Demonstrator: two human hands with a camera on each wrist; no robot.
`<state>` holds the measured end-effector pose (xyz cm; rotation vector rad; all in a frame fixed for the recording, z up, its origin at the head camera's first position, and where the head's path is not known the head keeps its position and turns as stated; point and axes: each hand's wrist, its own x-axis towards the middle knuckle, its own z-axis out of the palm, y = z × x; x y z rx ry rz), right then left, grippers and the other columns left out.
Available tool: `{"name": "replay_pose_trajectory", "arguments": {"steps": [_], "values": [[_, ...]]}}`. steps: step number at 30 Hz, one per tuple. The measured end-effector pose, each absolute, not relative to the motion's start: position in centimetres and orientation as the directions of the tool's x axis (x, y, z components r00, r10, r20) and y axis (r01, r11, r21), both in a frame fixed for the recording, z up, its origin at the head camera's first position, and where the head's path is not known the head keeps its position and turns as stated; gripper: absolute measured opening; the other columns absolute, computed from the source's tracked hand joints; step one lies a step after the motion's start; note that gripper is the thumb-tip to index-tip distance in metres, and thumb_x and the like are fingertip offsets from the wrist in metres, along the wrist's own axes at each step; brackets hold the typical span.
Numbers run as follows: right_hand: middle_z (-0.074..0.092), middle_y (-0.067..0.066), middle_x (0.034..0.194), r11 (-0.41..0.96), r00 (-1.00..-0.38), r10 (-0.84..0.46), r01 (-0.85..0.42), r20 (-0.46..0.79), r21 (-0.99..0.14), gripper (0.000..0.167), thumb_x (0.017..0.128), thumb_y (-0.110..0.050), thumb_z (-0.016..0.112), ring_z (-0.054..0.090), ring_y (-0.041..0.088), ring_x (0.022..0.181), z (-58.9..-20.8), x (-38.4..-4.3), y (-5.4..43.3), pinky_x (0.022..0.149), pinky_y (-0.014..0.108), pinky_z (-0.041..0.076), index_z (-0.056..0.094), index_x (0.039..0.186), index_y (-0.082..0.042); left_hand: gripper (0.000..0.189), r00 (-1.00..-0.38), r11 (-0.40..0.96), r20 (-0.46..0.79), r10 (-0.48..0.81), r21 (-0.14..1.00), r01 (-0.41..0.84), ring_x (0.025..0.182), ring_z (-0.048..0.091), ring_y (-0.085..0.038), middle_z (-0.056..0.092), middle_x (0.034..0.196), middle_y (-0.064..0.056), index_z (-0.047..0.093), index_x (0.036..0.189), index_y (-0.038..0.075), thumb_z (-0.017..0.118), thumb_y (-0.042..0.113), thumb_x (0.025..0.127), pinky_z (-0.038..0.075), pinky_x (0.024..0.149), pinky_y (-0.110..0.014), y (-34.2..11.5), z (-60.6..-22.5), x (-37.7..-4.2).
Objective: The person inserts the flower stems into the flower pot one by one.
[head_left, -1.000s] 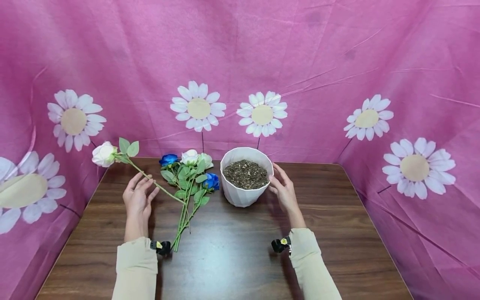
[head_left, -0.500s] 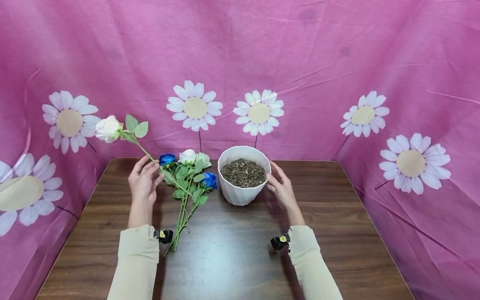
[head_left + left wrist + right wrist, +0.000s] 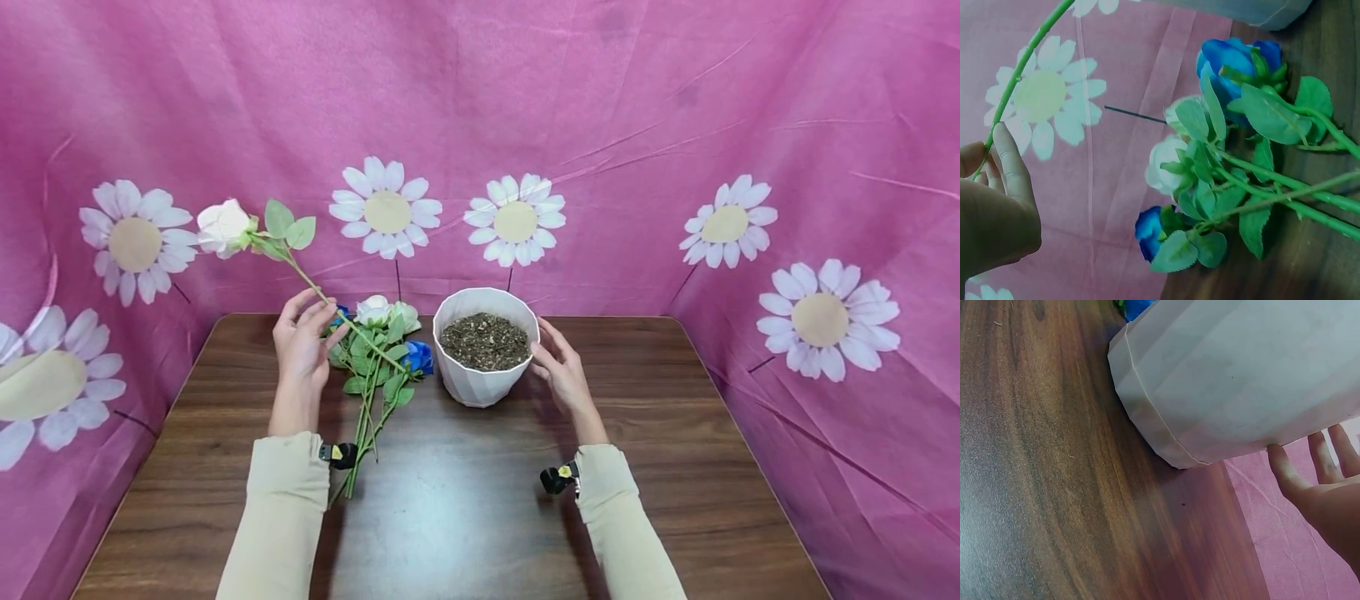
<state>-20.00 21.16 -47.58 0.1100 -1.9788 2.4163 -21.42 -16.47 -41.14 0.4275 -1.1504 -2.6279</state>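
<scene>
My left hand (image 3: pixel 302 346) pinches the green stem of a white rose (image 3: pixel 223 228) between thumb and fingers. The bloom points up and left, while the stem (image 3: pixel 1017 72) slants down to the right, over a bunch of roses on the table. That bunch has blue roses (image 3: pixel 417 357) and white roses (image 3: pixel 372 310), with leafy stems crossing toward me. Right of it stands a white faceted pot (image 3: pixel 480 388) filled with dark soil (image 3: pixel 486 342). My right hand (image 3: pixel 567 379) touches the pot's right side, thumb and fingertips against the wall and nothing gripped.
The brown wooden table (image 3: pixel 660 467) ends at a pink cloth backdrop (image 3: pixel 622 108) printed with large white daisies. This cloth hangs behind the table and along both sides. Black cameras (image 3: pixel 557 479) sit on both wrists.
My left hand has moved up and right with the white rose, and its stem now crosses the bunch nearer the pot. The right hand stays at the pot.
</scene>
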Motion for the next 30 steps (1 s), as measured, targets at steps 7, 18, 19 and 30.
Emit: {"name": "replay_pose_trajectory", "arguments": {"steps": [7,18,19,30], "values": [[0.038,0.027,0.154,-0.204,-0.997,-0.033,-0.064,0.072,-0.977,0.056,0.103,0.0,0.053,0.051,0.034,0.126,-47.5,-20.1,21.0,0.087,0.03,0.058,0.034,0.155,0.0,0.031,-0.937,-0.652,-0.132,-0.323,0.749,0.119,0.071,0.064,-0.015,0.066,0.087,-0.005,0.06,0.117,0.005,0.068,-0.009,0.091,0.061,0.061,-0.029,-15.5,-40.2,-21.8],[0.039,0.025,0.155,-0.21,-0.997,-0.027,-0.062,0.069,-0.976,0.055,0.103,-0.001,0.053,0.051,0.033,0.126,-47.3,-19.9,20.9,0.086,0.028,0.058,0.035,0.155,0.0,0.018,-0.95,-0.674,-0.08,-0.302,0.722,0.153,0.068,0.062,-0.014,0.06,0.085,-0.006,0.057,0.101,0.005,0.064,-0.01,0.093,0.062,0.061,-0.029,-13.7,-39.1,-22.2],[0.039,0.025,0.155,-0.21,-0.997,-0.03,-0.062,0.069,-0.976,0.056,0.103,-0.001,0.053,0.051,0.033,0.126,-47.3,-19.9,20.9,0.086,0.028,0.057,0.034,0.155,0.0,0.018,-0.95,-0.671,-0.074,-0.304,0.725,0.158,0.068,0.061,-0.014,0.06,0.086,-0.006,0.057,0.101,0.005,0.064,-0.01,0.093,0.062,0.062,-0.029,-13.6,-39.0,-22.2],[0.039,0.025,0.155,-0.219,-0.997,-0.032,-0.063,0.072,-0.974,0.056,0.103,-0.001,0.052,0.05,0.035,0.127,-47.4,-19.9,21.0,0.089,0.03,0.058,0.034,0.156,0.0,0.02,-0.946,-0.631,-0.015,-0.323,0.749,0.204,0.077,0.064,-0.015,0.061,0.089,-0.006,0.059,0.096,0.006,0.062,-0.014,0.093,0.062,0.063,-0.032,-11.4,-38.5,-23.0]]}}
